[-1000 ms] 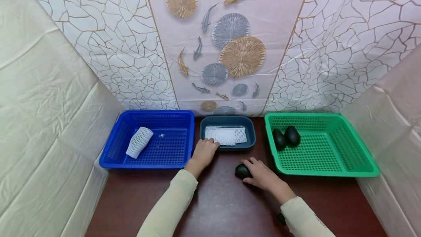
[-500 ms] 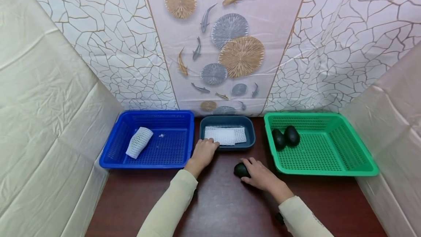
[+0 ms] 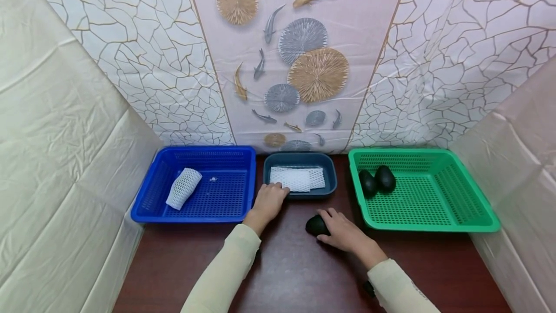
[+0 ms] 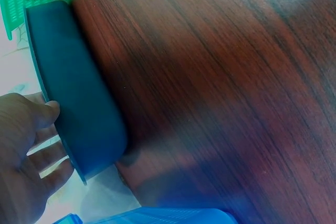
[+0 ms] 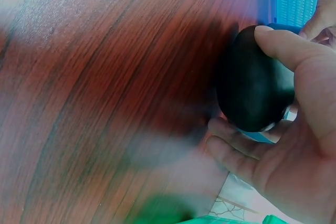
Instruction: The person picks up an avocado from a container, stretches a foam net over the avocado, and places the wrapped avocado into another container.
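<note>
My left hand (image 3: 270, 202) is at the near left corner of a dark teal plastic tray (image 3: 312, 196). In the left wrist view its thumb lies on the outer side of the tray (image 4: 79, 87) and the fingers reach over the rim, gripping it. White foam net sleeves (image 3: 297, 179) lie flat in the tray. My right hand (image 3: 345, 232) holds a dark avocado (image 3: 315, 226) close over the table, in front of the tray. In the right wrist view the thumb is on one side of the avocado (image 5: 252, 82), with fingers around the other side.
On the left stands a blue basket (image 3: 193, 219) with a white net-wrapped fruit (image 3: 184, 188) and a small white scrap (image 3: 213, 178). At the right, a green basket (image 3: 434, 227) holds two dark avocados (image 3: 385, 179). A patterned cloth wall (image 3: 282, 71) rises behind.
My right hand and the avocado have shifted slightly left, and the avocado sticks out a little more past the fingers. The left hand stays on the tray's rim.
</note>
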A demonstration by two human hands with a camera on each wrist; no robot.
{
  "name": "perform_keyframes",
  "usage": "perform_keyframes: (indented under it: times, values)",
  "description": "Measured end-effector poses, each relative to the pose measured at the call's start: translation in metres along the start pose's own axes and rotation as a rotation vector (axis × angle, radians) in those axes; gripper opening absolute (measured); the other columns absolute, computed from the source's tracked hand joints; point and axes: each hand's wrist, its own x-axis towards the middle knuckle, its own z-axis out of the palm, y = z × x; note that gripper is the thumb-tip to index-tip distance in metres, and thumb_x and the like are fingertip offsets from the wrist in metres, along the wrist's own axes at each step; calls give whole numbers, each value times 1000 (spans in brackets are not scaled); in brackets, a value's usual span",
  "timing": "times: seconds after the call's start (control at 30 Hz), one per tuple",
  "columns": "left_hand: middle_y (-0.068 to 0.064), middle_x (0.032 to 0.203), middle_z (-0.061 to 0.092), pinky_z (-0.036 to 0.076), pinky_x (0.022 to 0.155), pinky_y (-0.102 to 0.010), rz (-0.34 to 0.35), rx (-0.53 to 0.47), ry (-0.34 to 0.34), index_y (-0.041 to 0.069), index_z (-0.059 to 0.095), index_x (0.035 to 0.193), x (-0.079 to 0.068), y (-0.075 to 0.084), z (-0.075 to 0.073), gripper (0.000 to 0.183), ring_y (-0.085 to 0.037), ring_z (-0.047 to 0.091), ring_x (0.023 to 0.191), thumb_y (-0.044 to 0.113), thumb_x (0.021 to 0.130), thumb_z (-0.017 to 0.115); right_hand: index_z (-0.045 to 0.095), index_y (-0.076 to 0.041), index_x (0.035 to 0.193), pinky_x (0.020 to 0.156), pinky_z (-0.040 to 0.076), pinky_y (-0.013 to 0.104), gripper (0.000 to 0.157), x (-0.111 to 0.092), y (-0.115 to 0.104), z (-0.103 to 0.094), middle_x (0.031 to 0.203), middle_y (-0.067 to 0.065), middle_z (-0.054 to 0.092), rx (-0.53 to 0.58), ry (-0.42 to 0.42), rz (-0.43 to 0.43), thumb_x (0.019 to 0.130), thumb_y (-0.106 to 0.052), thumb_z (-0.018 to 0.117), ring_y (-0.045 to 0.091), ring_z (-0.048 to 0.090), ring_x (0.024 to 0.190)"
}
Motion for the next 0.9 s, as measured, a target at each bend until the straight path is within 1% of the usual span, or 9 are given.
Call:
perform_keyframes:
  times: [0.33,0.57,0.7,0.8,0.9]
  values:
    - [-7,96,72,57,76,-43,11,8,33,18,76,111,-1,0,-2,23,-27,71,90,6,97,63,48,-8,149,103,51,54,73,0,-2,1,142,18,53,8,4,2,90,-37,80,37,56,126]
    - [-8,99,72,57,78,-45,3,-6,5,17,76,113,0,0,-1,23,-28,71,92,5,98,64,47,-9,150,103,50,54,74,-1,-3,-4,144,18,52,8,20,-12,91,-39,79,37,56,128]
    - [-8,98,72,57,79,-44,3,-11,2,16,76,112,0,0,-1,21,-27,70,92,7,95,69,45,-10,152,105,49,54,74,-2,-5,-12,146,18,51,-11,38,-25,93,-41,77,37,53,132]
    - [-9,98,72,58,79,-44,-2,-20,-9,15,76,111,1,0,-4,19,-27,69,92,9,93,72,45,-10,152,106,49,54,74,-3,-8,-17,147,18,50,-31,64,-45,93,-42,76,37,53,132]
    - [-9,99,72,58,78,-44,-11,-29,-21,13,76,109,2,0,-7,15,-28,69,92,13,95,70,46,-9,152,105,50,53,74,-2,-11,-24,146,19,51,-56,96,-71,93,-44,75,37,54,131]
